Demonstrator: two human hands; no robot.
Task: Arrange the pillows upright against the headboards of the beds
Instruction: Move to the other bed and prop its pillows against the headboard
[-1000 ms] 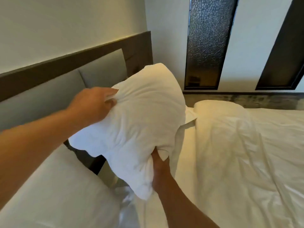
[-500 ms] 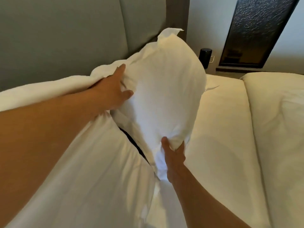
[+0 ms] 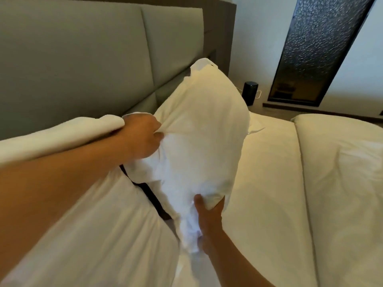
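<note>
A white pillow (image 3: 203, 129) is held up on its end over the bed, close to the grey padded headboard (image 3: 83, 59). My left hand (image 3: 143, 137) grips its upper left side with the fingers bunched in the fabric. My right hand (image 3: 208, 214) pinches its lower corner from below. A second white pillow (image 3: 93, 224) leans along the headboard at the lower left, partly under my left arm. Whether the held pillow touches the headboard is hidden behind it.
The bed's white sheet (image 3: 265, 183) stretches to the right, with a folded white duvet (image 3: 342, 172) further right. A dark gap (image 3: 149, 193) runs between the two pillows. A small black cylinder (image 3: 249, 92) stands beyond the bed, beside a dark textured glass panel (image 3: 315, 48).
The pillow has come down and in toward the headboard. My left hand has gone from flat on the pillow to gripping its fabric. The view has dropped lower.
</note>
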